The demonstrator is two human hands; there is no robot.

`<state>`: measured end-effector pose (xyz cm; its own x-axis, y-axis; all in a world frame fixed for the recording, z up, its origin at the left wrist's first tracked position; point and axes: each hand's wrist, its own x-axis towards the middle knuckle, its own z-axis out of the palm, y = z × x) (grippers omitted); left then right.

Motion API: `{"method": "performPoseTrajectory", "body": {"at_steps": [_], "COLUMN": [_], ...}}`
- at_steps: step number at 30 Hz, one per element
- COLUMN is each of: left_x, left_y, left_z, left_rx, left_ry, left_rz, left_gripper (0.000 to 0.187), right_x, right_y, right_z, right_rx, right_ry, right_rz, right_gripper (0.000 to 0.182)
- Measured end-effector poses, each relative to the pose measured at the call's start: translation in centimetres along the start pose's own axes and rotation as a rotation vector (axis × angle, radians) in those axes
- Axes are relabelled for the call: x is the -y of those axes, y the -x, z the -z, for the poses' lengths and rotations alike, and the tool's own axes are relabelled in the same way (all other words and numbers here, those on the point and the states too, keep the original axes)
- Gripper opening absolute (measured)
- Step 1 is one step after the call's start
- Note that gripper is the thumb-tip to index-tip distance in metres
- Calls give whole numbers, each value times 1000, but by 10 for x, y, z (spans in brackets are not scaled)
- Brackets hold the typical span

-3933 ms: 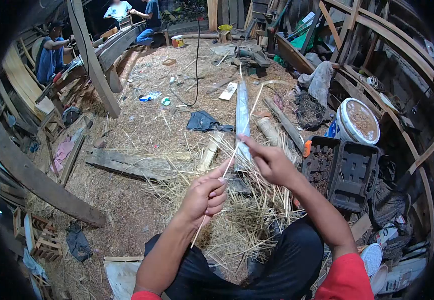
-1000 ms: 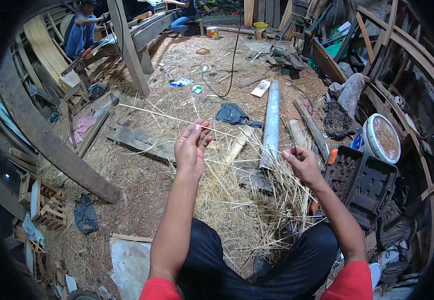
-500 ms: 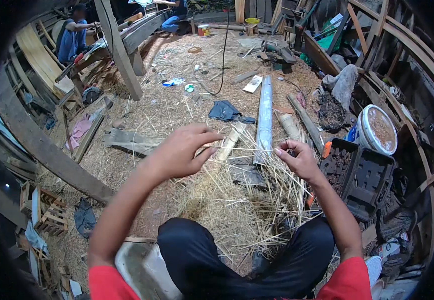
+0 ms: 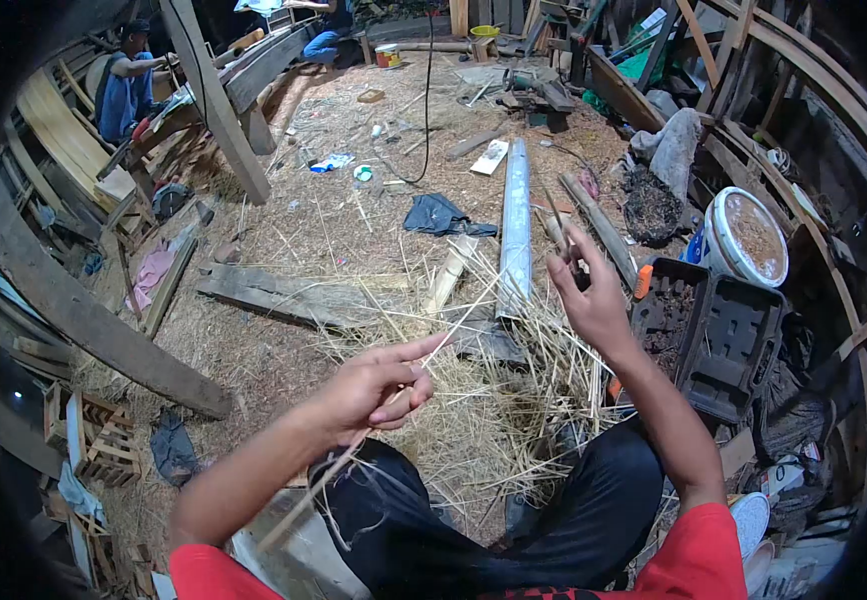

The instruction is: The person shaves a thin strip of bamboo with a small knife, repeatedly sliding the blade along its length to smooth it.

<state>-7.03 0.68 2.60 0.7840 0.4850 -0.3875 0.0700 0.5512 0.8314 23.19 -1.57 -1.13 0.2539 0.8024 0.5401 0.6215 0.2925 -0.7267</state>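
Observation:
My left hand (image 4: 384, 392) is closed around a thin bamboo strip (image 4: 306, 510). One end of the strip slants down toward my lap, with pale curled shavings (image 4: 362, 492) hanging beside it, and the other points up and right. Raised to the right, my right hand (image 4: 594, 300) has its fingers curled around a slim, dark, knife-like tool (image 4: 554, 212) that sticks up past the fingertips. The tool's handle is hidden in the palm. Below the hands, a loose heap of straw-coloured bamboo strips (image 4: 554, 385) lies between my knees.
A long grey pipe-like piece (image 4: 516, 225) lies ahead. To the right stand an open black case (image 4: 734, 345) and a white bucket (image 4: 749, 235). A wooden post (image 4: 216, 100) and a slanting beam (image 4: 84, 310) rise at left. Another person (image 4: 132, 85) sits at back left.
My left hand has moved down toward my lap with the strip, which now slants. My right hand has come off the strip and risen slightly, and the tool in it now shows upright.

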Motion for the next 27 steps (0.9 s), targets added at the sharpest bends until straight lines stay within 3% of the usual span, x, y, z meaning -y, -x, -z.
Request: {"method": "performPoseTrajectory", "body": {"at_steps": [3, 5, 7, 8, 12, 15, 16, 20, 23, 27], "left_x": [4, 2, 8, 10, 23, 26, 37, 35, 39, 38], "left_y": [-15, -23, -27, -29, -28, -26, -26, -27, -27, -22], "left_z": [-11, -20, -25, -27, -28, -30, -27, -26, -26, -33], "left_rx": [18, 36, 68, 203, 282, 474, 434, 555, 583, 596], "left_ry": [315, 476, 617, 687, 905, 911, 995, 975, 1053, 996], "left_rz": [-88, -93, -81, -133, -119, -195, -184, -205, -203, -201], "left_gripper": [60, 60, 59, 58, 56, 55, 55, 57, 60, 66], "right_x": [34, 48, 65, 62, 62, 59, 54, 56, 56, 48], "right_y": [15, 32, 40, 42, 44, 42, 37, 44, 44, 21], "right_z": [-1, -14, -14, -17, -16, -16, -17, -14, -17, -10], "right_rx": [233, 344, 553, 560, 557, 485, 416, 575, 562, 346], "right_ry": [-35, 75, 200, 255, 242, 234, 224, 180, 209, 89], "right_rz": [127, 410, 421, 423, 476, 459, 471, 490, 507, 349], "right_gripper": [48, 57, 68, 70, 72, 73, 75, 75, 76, 70]}}
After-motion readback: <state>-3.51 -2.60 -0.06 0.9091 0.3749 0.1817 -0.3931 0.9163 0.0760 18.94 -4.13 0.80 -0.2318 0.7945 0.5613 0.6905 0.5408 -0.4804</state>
